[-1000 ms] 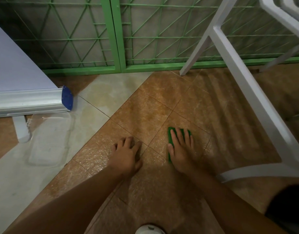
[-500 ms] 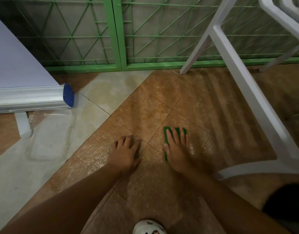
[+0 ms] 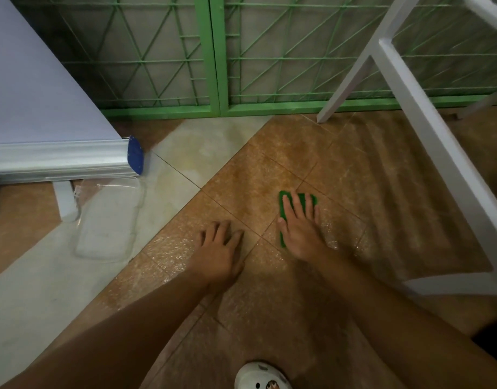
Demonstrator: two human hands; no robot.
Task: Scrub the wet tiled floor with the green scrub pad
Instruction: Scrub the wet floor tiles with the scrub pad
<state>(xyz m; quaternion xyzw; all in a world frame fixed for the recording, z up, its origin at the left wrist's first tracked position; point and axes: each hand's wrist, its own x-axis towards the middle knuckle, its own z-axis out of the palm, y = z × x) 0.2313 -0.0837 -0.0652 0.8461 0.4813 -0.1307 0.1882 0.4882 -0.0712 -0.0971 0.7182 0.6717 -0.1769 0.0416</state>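
Close by, white chair frame (image 3: 427, 130).

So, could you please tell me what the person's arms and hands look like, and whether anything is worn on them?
Both arms are bare from the frame edge down to the wrist, with no sleeves in view. The left hand and the right hand wear no gloves, and no rings, watch or bracelets are visible. Nails look short and unpainted, though the dim light makes that hard to confirm.

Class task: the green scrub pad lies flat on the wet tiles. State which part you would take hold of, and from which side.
Come from above. The green scrub pad is thin and flat, so a side pinch likely slips. Lay a flat palm on top, as the right hand does, fingers toward its far edge.
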